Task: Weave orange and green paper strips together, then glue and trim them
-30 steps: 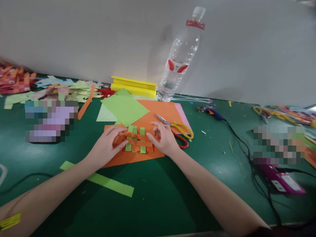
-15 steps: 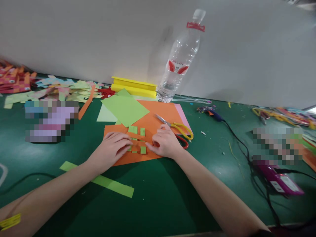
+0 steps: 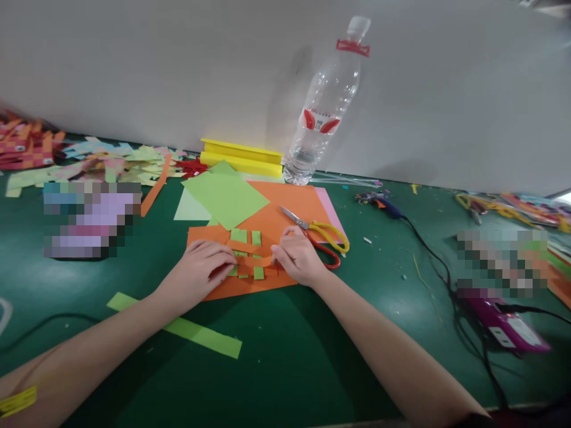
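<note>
A small weave of green paper strips and orange paper strips lies on an orange paper sheet. At the left edge of this weave, my left hand has its fingers closed together on the strip ends; the fingertips partly hide what they grip. My right hand is closed in a pinch on the right end of an orange strip, which lifts slightly off the weave. Scissors with yellow and red handles rest just behind my right hand.
A green square sheet and a yellow folded piece lie behind. A water bottle stands near the wall. One green strip lies in front. Paper scraps pile up left; a corded glue gun and purple power strip are right.
My right hand has moved slightly right, drawing up the end of the orange strip, which now curves off the weave. My left hand stays at the weave's left edge.
</note>
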`<state>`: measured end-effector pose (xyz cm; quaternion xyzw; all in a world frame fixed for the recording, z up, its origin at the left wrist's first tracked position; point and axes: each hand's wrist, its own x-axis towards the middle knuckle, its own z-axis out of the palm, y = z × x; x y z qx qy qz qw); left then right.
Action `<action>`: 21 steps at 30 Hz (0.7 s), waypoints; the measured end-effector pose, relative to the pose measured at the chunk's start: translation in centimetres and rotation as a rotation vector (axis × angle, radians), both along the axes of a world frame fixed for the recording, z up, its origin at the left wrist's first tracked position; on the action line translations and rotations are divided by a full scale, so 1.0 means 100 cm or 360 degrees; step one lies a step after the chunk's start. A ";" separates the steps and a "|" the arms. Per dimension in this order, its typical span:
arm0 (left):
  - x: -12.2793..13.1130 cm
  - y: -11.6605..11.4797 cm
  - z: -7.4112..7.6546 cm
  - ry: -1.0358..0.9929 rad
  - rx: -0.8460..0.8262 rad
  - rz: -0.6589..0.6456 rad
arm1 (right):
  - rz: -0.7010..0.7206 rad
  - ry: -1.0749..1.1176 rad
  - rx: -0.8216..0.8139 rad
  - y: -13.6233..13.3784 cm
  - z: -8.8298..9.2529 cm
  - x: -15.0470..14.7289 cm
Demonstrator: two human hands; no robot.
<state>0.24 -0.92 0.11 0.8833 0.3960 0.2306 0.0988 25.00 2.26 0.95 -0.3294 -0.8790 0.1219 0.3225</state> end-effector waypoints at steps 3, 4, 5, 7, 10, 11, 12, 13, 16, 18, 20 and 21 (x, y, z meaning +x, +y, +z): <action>0.001 0.000 0.001 -0.0010 0.0005 0.0003 | 0.0063 0.0112 -0.0049 -0.001 0.001 -0.001; 0.001 -0.001 0.002 -0.0016 0.0010 0.0008 | 0.0082 0.0116 -0.0039 -0.002 0.001 -0.002; 0.001 -0.001 0.003 -0.0018 0.0014 0.0012 | 0.0099 0.0101 -0.0016 -0.002 0.001 -0.002; 0.002 -0.002 0.003 -0.0013 0.0016 0.0012 | 0.0126 0.0035 0.0055 -0.003 0.002 -0.003; 0.002 -0.002 0.001 -0.0031 0.0023 0.0016 | 0.0159 -0.0079 0.0135 -0.006 0.004 -0.005; 0.002 -0.002 0.000 -0.0052 0.0031 0.0025 | 0.0176 -0.0107 0.0147 -0.008 0.005 -0.006; 0.002 -0.002 -0.001 -0.0076 0.0040 0.0039 | 0.0195 -0.0130 0.0153 -0.009 0.006 -0.008; 0.002 -0.002 -0.002 -0.0100 0.0044 0.0058 | 0.0218 -0.0151 0.0154 -0.011 0.006 -0.009; 0.001 -0.002 -0.003 -0.0178 -0.0035 0.0138 | 0.0292 -0.0212 0.0167 -0.014 0.007 -0.013; 0.000 -0.002 -0.001 -0.0242 -0.0108 0.0197 | 0.0330 -0.0253 0.0194 -0.015 0.006 -0.015; 0.000 -0.003 0.002 -0.0298 -0.0139 0.0245 | 0.0364 -0.0300 0.0216 -0.016 0.005 -0.015; 0.000 -0.003 0.003 -0.0311 -0.0147 0.0260 | 0.0380 -0.0324 0.0220 -0.015 0.005 -0.015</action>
